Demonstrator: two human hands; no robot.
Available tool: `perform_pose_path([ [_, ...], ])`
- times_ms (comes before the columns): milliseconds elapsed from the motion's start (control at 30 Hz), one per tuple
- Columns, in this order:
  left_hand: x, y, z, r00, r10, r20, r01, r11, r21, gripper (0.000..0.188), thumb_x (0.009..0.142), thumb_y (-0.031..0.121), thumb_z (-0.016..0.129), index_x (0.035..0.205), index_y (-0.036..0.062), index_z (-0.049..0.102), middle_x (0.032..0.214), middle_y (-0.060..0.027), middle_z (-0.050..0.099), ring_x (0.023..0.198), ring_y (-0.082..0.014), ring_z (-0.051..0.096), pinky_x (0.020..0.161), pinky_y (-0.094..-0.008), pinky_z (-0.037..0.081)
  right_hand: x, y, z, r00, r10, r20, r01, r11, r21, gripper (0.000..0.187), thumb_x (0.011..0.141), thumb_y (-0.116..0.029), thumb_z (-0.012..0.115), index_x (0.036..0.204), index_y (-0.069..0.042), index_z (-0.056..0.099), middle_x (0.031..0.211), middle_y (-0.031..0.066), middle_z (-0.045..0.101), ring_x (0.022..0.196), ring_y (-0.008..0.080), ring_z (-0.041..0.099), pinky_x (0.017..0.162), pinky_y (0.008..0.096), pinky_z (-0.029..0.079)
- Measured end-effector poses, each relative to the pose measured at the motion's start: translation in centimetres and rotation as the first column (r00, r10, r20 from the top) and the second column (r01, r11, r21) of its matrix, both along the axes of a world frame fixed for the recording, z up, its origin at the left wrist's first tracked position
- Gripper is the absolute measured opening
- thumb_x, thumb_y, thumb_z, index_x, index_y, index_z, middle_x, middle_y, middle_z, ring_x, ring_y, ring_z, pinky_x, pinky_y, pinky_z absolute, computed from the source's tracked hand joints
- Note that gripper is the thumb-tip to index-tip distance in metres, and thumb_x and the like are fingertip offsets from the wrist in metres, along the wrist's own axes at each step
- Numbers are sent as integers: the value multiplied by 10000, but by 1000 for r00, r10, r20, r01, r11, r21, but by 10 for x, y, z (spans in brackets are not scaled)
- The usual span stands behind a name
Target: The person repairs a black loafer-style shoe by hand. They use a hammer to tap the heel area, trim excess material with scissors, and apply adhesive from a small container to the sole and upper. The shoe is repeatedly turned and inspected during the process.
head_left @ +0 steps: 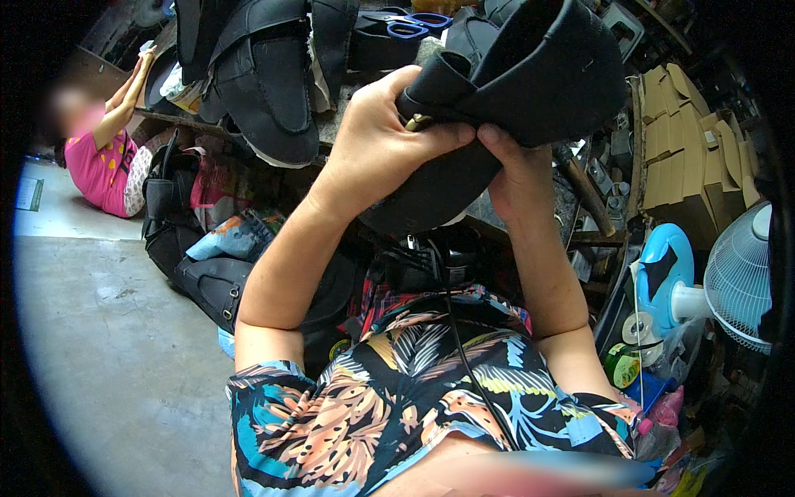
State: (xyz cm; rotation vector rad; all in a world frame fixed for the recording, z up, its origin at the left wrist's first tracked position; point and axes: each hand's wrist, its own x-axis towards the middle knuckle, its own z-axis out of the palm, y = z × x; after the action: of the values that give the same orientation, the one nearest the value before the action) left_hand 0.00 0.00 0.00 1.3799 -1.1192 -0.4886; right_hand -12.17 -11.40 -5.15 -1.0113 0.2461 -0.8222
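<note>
Raised in front of me is a black shoe upper, its wide ankle opening turned upward. A small brass-coloured fitting sits by its folded strap. My left hand is closed around the strap side, with the thumb pressed along the edge below the fitting. On the other side my right hand grips the lower edge; its thumb tip meets the left thumb, and its other fingers are hidden behind the upper. More black shoe uppers lie on the bench beyond my left hand.
Blue-handled scissors rest at the back of the bench. Stacked cardboard boxes and a blue-and-white fan stand at the right. Black shoe pieces hang low by my left arm. A person in a pink top sits far left.
</note>
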Motion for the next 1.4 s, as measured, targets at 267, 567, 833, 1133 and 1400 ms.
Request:
perform_pose_path([
  [267,-4,11,0,996,28,85,-39,990,136,498,802,282,780,1146,-25,592,954,-129,681,834,-173,671,741,-304,568,-3,4,9,992,-114,-60,112,993,-42,375,669,-94,810,1016,-44,678,939,85,695,841,223,683,770,368,556],
  [567,-2,-1,-6,989,144,-38,-149,970,-192,226,912,209,672,905,-16,674,728,-12,638,671,-39,547,557,-203,431,-6,3,10,957,-254,-139,206,935,-288,409,656,-124,847,1012,-10,683,922,95,705,807,211,687,741,325,549],
  [833,4,-3,-10,998,53,-21,-55,996,-77,305,876,244,714,1016,-12,624,844,-42,639,733,-64,559,640,-231,464,-9,5,6,955,-256,-148,226,955,-191,427,646,-105,849,1023,-15,670,950,92,695,826,209,675,765,321,540],
  [1133,-7,8,-19,995,18,96,-18,1000,-4,665,700,231,849,1234,-2,527,1051,-154,658,943,-223,671,779,-318,575,-13,-1,-3,980,-185,-77,179,981,-76,459,647,-102,841,1057,-29,648,988,79,677,862,224,664,795,345,536],
  [1400,-4,10,-14,994,35,108,-36,999,8,478,712,166,839,1090,-9,603,945,-88,676,834,-145,652,744,-280,542,-28,-5,-8,984,147,105,-151,988,29,635,672,-161,844,1220,-26,553,1128,93,634,1076,229,609,862,355,519],
])
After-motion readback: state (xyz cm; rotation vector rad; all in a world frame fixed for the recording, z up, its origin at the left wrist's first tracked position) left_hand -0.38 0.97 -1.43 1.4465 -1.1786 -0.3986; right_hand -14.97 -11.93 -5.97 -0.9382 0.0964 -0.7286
